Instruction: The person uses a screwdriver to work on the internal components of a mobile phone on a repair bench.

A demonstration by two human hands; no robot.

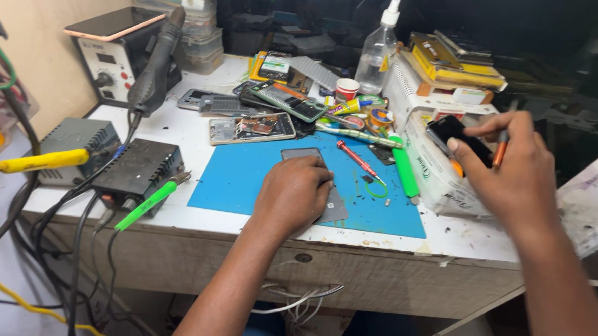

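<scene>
Centrally, left hand (292, 196) flat, palm down, pressing grey phone (312, 178) on blue mat (245, 179); phone's long axis points away from person. Right hand (514, 171) off right, well apart, pinching orange pen (500, 150), thumb touching black phone (448, 131) atop white box (439, 181). Worktop (193, 133) cluttered.

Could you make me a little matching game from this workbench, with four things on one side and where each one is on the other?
Things:
1. left hand
2. right hand
3. red screwdriver
4. spray bottle

Places:
A. standing at the back of the bench
B. resting on a grey phone on the blue mat
C. lying loose on the blue mat
D. on a small black phone, with an orange tool between the fingers

Pairs: 1-B, 2-D, 3-C, 4-A
</scene>
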